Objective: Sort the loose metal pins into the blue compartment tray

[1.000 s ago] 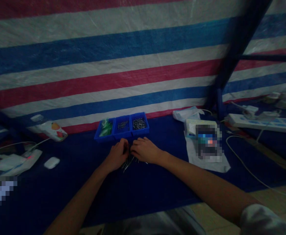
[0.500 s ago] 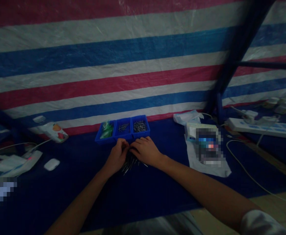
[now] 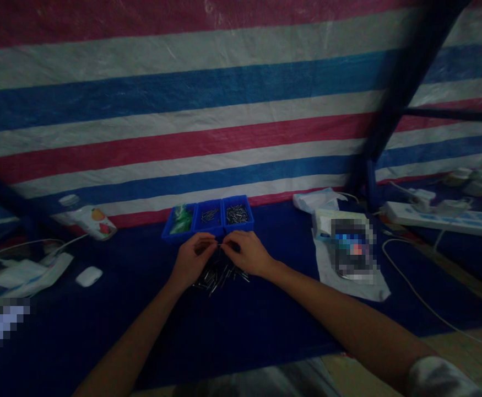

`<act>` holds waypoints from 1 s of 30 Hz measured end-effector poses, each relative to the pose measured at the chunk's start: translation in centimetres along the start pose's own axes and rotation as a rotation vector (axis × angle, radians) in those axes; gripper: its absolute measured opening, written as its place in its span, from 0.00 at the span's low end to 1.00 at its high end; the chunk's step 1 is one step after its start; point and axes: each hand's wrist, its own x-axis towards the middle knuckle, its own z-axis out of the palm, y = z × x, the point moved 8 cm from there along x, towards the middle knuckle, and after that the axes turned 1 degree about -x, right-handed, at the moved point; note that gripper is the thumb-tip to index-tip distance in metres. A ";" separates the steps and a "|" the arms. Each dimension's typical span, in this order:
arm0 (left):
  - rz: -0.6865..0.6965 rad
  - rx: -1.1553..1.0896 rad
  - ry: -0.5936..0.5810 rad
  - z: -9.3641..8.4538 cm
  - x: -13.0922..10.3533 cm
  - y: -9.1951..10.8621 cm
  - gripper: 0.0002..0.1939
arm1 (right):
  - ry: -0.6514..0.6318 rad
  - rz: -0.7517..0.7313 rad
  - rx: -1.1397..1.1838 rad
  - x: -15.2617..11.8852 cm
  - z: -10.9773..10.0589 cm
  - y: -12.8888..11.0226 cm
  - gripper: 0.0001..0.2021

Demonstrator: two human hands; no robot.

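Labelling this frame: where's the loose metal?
Head view, just left of centre: loose metal lies on the table by left hand and right hand, nearer the camera than the trays.

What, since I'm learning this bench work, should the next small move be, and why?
Probably close the bare left hand and bare right hand firmly on what looks like a thin, pale piece between their fingertips, which nearly meet; the loose pile of thin, silvery metal pieces lies close, should it drop.

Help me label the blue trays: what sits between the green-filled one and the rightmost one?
The head view shows the middle blue tray, holding thin metal pieces.
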 end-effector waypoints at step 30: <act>0.103 -0.019 0.325 -4.2 -0.5 2.3 0.13 | -0.058 0.518 0.885 1.5 2.0 2.5 0.12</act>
